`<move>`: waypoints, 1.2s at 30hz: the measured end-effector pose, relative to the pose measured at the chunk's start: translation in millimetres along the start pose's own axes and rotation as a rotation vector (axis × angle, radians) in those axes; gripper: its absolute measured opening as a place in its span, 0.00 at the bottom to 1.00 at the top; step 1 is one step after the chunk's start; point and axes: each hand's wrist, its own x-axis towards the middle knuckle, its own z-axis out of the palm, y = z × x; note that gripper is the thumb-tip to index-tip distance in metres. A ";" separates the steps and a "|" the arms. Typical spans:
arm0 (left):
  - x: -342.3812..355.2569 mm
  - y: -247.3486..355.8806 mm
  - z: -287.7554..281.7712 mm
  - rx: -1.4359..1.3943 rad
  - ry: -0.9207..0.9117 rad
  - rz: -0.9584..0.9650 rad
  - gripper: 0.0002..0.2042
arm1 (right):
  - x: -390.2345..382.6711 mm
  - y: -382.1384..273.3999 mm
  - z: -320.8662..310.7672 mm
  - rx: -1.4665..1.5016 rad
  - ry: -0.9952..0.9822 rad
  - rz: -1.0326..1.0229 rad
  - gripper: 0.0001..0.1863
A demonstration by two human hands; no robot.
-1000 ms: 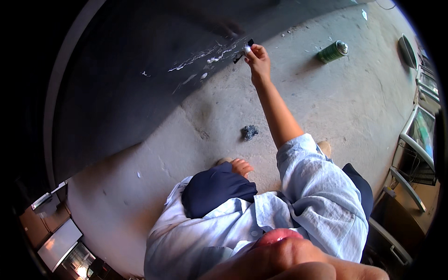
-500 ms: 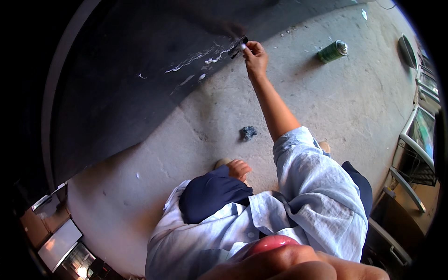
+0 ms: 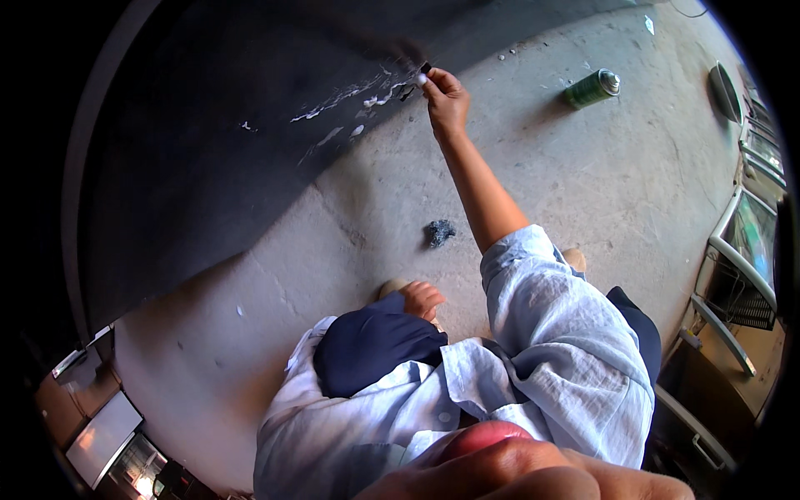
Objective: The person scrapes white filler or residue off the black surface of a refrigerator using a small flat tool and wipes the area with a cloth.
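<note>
My right hand (image 3: 448,98) reaches far out and pinches a small dark flat piece (image 3: 426,68) against a large black panel (image 3: 192,158). White smears (image 3: 333,102) run along the panel beside it, and a small white blob shows at the thumb. Much of the dark piece is hidden by my fingers or blends with the panel. My left hand (image 3: 423,300) rests by my left knee, its fingers loosely extended with nothing seen in them. A grey-blue crumpled wad (image 3: 439,233) lies on the floor between my arms.
A green spray can (image 3: 592,88) with a silver top stands on the concrete floor (image 3: 533,158) right of my hand. Farther right are a dark bowl-like basin (image 3: 725,93) and several framed panels (image 3: 746,237). A white board (image 3: 104,437) stands at the lower left.
My right hand has shifted slightly left and up along the black panel, still pinching the dark piece. My left hand stays by the knee. The whole view has shifted slightly.
</note>
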 end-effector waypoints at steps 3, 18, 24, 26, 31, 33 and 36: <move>-4.6 -6.0 -0.1 -0.014 0.012 0.020 0.18 | -7.7 2.2 8.1 -0.025 0.016 -0.031 0.06; -3.9 -7.6 3.5 -0.032 0.027 0.028 0.18 | -63.3 5.7 58.1 0.172 0.058 0.084 0.05; -1.7 -5.3 1.3 -0.036 0.018 0.028 0.17 | -88.6 -6.8 85.3 0.230 0.081 0.196 0.06; -0.2 -4.9 -0.1 -0.038 0.015 0.026 0.17 | -91.4 -8.7 85.2 0.253 0.058 0.213 0.06; -0.6 -6.5 1.3 -0.037 0.014 0.015 0.17 | -69.5 -29.9 65.8 0.227 -0.001 0.147 0.06; -1.6 -8.0 4.8 -0.036 0.008 0.009 0.16 | -52.0 -35.7 58.1 0.268 0.053 0.147 0.05; -4.5 -10.0 7.1 -0.035 -0.008 0.000 0.16 | -31.7 -41.2 50.0 0.219 0.128 0.119 0.05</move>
